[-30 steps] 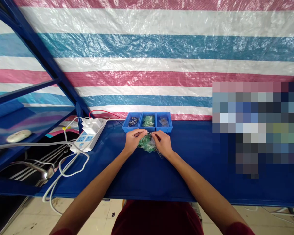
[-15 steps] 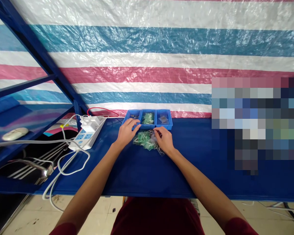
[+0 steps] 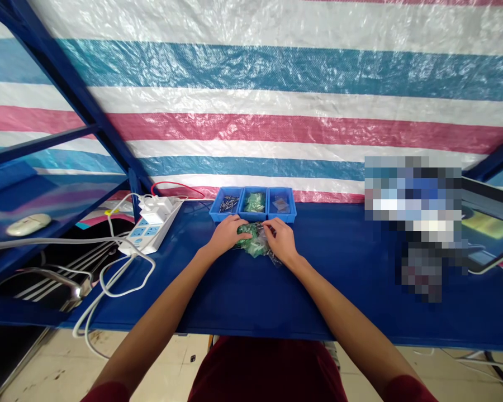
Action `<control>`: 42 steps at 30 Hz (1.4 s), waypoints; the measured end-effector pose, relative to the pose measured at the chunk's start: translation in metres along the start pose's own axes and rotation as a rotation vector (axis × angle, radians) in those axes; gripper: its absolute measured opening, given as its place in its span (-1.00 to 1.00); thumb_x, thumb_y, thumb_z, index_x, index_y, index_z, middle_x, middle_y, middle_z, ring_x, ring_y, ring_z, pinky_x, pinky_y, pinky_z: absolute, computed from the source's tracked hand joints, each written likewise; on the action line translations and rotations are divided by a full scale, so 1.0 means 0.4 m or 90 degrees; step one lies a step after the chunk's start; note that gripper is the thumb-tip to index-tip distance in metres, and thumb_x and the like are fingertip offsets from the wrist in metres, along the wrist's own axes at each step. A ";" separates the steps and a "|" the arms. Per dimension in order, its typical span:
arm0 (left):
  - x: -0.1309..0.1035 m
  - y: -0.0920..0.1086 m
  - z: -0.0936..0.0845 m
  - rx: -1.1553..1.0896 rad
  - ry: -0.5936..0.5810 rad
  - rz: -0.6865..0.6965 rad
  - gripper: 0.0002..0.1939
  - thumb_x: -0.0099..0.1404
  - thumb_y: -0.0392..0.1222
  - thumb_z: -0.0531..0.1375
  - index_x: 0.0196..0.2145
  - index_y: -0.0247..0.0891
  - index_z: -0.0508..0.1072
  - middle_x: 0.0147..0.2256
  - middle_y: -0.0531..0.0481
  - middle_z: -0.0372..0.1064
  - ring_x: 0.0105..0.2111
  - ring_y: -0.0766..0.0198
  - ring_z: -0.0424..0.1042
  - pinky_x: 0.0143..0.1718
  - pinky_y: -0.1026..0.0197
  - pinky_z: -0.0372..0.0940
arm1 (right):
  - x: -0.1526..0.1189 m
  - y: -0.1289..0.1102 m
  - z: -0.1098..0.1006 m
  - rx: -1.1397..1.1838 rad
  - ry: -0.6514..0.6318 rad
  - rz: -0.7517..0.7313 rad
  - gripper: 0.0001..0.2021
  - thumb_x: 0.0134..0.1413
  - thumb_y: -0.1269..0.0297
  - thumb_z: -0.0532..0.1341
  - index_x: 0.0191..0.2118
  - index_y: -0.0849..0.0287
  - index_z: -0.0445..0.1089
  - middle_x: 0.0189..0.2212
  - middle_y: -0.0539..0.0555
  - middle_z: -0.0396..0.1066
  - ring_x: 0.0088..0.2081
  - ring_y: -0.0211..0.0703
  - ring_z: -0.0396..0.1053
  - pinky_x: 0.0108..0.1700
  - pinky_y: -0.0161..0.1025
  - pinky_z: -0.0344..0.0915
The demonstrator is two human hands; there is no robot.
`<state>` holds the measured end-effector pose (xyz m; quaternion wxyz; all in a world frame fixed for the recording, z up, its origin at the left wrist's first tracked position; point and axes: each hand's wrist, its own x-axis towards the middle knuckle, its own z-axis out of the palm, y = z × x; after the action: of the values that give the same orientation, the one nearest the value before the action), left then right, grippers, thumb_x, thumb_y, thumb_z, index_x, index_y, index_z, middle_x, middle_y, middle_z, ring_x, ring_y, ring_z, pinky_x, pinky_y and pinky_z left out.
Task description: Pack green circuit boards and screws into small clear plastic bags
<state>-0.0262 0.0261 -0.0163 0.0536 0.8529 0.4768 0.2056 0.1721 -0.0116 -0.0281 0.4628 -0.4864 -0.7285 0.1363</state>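
Three blue bins stand side by side at the back of the blue table: the left bin [image 3: 212,212] holds dark metal pieces, the middle bin [image 3: 252,215] green pieces, the right bin [image 3: 292,212] clear flat pieces. In front of them lies a mixed pile [image 3: 255,244] of green, clear and metal pieces. My left hand [image 3: 228,234] rests at the pile's left side, thumb and fingers apart, with nothing visibly held. At the right side my right hand [image 3: 279,237] is pinched, and what its fingertips hold is too small to make out.
A white power strip [image 3: 151,236] with plugged-in adapters and looping white cables lies left on the table. A white mouse [image 3: 28,225] sits on the left shelf. Blurred items and a screen [image 3: 492,223] stand at the right. Striped sheeting [image 3: 251,128] hangs behind.
My left hand has moved from the front of the left bin down and right to the pile, uncovering the metal pieces in that bin. My right hand has hardly moved.
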 end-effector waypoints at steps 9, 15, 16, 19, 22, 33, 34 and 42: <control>-0.001 0.029 -0.018 -0.123 0.105 0.003 -0.77 0.25 -0.03 0.17 -0.31 -0.23 0.50 -0.32 -0.04 0.38 -0.28 0.17 0.38 -0.18 0.17 0.24 | 0.001 -0.008 -0.003 0.001 -0.002 0.001 -0.76 0.20 0.30 0.03 -0.26 0.15 0.44 -0.35 0.07 0.42 -0.44 -0.21 0.34 -0.34 -0.28 0.25; -0.011 0.065 -0.034 -0.216 0.249 0.021 -0.78 0.28 -0.05 0.15 -0.32 -0.21 0.50 -0.33 -0.04 0.39 -0.29 0.25 0.38 -0.21 0.24 0.27 | 0.000 -0.015 -0.005 0.044 -0.010 0.001 -0.75 0.22 0.23 0.04 -0.14 0.14 0.41 -0.33 0.08 0.40 -0.44 -0.23 0.34 -0.34 -0.29 0.27; -0.013 0.074 -0.036 -0.236 0.259 0.031 -0.79 0.28 -0.05 0.15 -0.33 -0.21 0.50 -0.33 -0.04 0.40 -0.28 0.24 0.38 -0.20 0.22 0.28 | 0.000 -0.018 -0.006 0.055 -0.018 -0.005 -0.74 0.22 0.20 0.05 -0.10 0.14 0.39 -0.31 0.08 0.39 -0.45 -0.24 0.33 -0.35 -0.29 0.28; -0.018 0.099 -0.038 -0.294 0.272 0.055 -0.80 0.26 -0.07 0.17 -0.35 -0.23 0.51 -0.32 -0.06 0.43 -0.28 0.23 0.41 -0.16 0.18 0.29 | 0.000 -0.025 -0.008 0.070 -0.032 -0.029 -0.73 0.20 0.14 0.08 -0.10 0.14 0.38 -0.31 0.08 0.36 -0.44 -0.24 0.31 -0.36 -0.30 0.27; -0.021 0.109 -0.035 -0.343 0.277 0.045 -0.82 0.23 -0.09 0.21 -0.35 -0.24 0.52 -0.35 -0.06 0.46 -0.31 0.23 0.42 -0.18 0.19 0.31 | 0.001 -0.028 -0.011 0.065 -0.022 -0.042 -0.76 0.21 0.14 0.07 -0.30 0.16 0.40 -0.42 0.05 0.32 -0.46 -0.24 0.26 -0.38 -0.31 0.23; -0.016 0.089 -0.009 -0.530 0.188 -0.110 -0.72 0.12 -0.01 0.27 -0.46 -0.33 0.46 -0.50 0.01 0.38 -0.47 0.29 0.37 -0.40 0.26 0.33 | 0.000 -0.030 -0.016 0.089 0.040 -0.031 -0.72 0.23 0.13 0.04 -0.39 0.16 0.35 -0.50 0.02 0.29 -0.48 -0.24 0.25 -0.38 -0.30 0.21; -0.015 0.088 -0.009 -0.526 0.190 -0.114 -0.72 0.12 -0.01 0.27 -0.49 -0.32 0.44 -0.52 0.04 0.35 -0.49 0.31 0.36 -0.42 0.27 0.32 | 0.000 -0.030 -0.015 0.090 0.034 -0.036 -0.71 0.23 0.13 0.03 -0.39 0.16 0.36 -0.50 0.02 0.30 -0.49 -0.24 0.25 -0.39 -0.30 0.22; -0.012 0.095 -0.022 -0.584 0.250 -0.150 -0.69 0.13 -0.05 0.27 -0.22 -0.25 0.38 -0.65 0.20 0.13 -0.70 0.46 0.13 -0.64 0.38 0.11 | -0.005 -0.031 -0.015 0.085 0.051 -0.044 -0.67 0.24 0.26 -0.01 0.07 0.12 0.27 -0.25 0.11 0.36 -0.40 -0.22 0.32 -0.34 -0.29 0.33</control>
<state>-0.0019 0.0005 0.0010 0.3547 0.6273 0.4312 0.5430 0.1700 -0.0209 -0.0180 0.5273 -0.4337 -0.7153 0.1492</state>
